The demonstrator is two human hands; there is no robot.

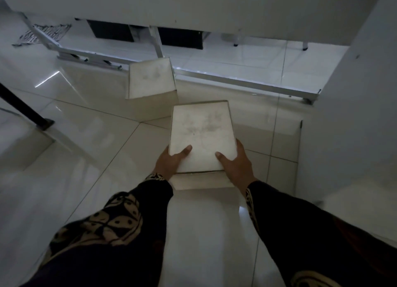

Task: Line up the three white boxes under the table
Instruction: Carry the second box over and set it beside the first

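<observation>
A white box (202,134) with a smudged top stands on the tiled floor in the middle of the view. My left hand (169,162) grips its near left corner, thumb on top. My right hand (236,164) grips its near right corner the same way. A second white box (151,78) stands just beyond it to the left, turned at a slight angle, its far end against the table's white floor rail (247,82). The white tabletop (193,5) spans the top of the view. I see no third box.
Two dark units (111,32) sit under the table at the back. White table legs (158,44) and rails cross the floor. A black leg (23,106) slants in at the left, a white wall (354,115) rises at the right, and a patterned mat (43,34) lies far left.
</observation>
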